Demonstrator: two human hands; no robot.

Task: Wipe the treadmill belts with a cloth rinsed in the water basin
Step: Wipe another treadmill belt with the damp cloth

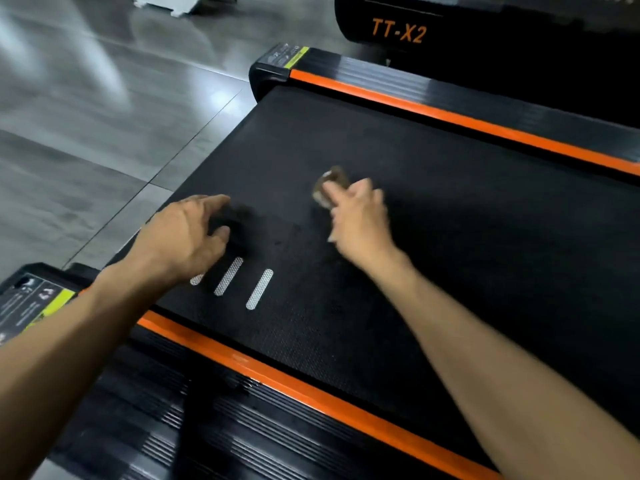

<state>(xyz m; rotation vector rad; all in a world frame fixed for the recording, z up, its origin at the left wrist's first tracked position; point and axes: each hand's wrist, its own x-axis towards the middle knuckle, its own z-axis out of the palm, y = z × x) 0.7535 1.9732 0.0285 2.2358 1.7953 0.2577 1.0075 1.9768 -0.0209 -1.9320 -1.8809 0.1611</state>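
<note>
Head view, looking down and forward: the right hand (360,216) sits on the treadmill belt (450,244) near its middle, fingers curled over a small brownish wad with a pale edge — the cloth (330,185). Only the wad's far end shows past the fingertips; motion blur hides how it is folded, so its own long axis cannot be told. It lies against the belt surface under the hand.

The left hand (187,233) hovers at the belt's near-left part, fingers loosely bent and spread, thumb apart, gripping nothing; a dark smudge beneath it is shadow or blur, and whether the fingertips touch the belt cannot be told.

The belt's long axis runs from the left of the picture toward the lower right, between two orange side strips (450,114). Three white dashes (259,289) are printed on the belt just below the left hand, the leftmost partly covered by the wrist. Beyond the far strip stands a second black machine marked TT-X2 (398,31). Grey floor tiles (86,133) fill the left.
</note>
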